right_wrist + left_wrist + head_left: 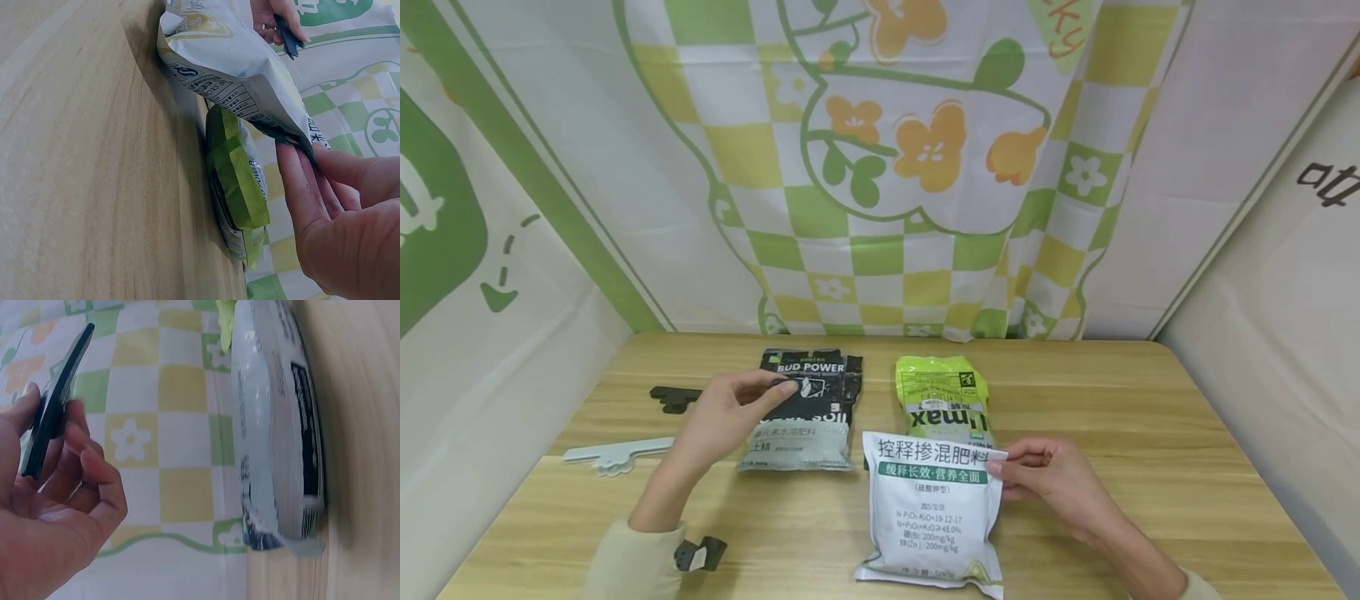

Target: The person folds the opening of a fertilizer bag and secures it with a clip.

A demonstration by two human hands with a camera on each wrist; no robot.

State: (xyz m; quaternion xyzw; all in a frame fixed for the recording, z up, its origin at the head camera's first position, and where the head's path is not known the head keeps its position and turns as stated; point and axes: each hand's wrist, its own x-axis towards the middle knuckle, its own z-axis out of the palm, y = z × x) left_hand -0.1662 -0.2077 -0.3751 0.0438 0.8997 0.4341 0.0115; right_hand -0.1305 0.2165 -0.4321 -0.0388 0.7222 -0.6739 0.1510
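Observation:
A white fertilizer bag (pixel 932 525) with green and black print stands tilted up at the front of the wooden table. My right hand (pixel 1060 483) pinches its upper right corner between thumb and fingers, which the right wrist view shows from the side. Up over the black-and-grey bag (pixel 801 446), my left hand (pixel 722 417) holds a black bag clip (pixel 57 403) between thumb and fingers. In the head view this clip blends into the dark bag behind it. The left wrist view shows it raised off the table, apart from the bags.
Behind the white bag lies a lime-green bag (pixel 940 387). Left of the bags are another black clip (pixel 673 398) and a white clip (pixel 617 454). A small black clip (pixel 700 553) lies by the left sleeve. A patterned curtain (pixel 880 258) hangs behind the table (pixel 1075 400).

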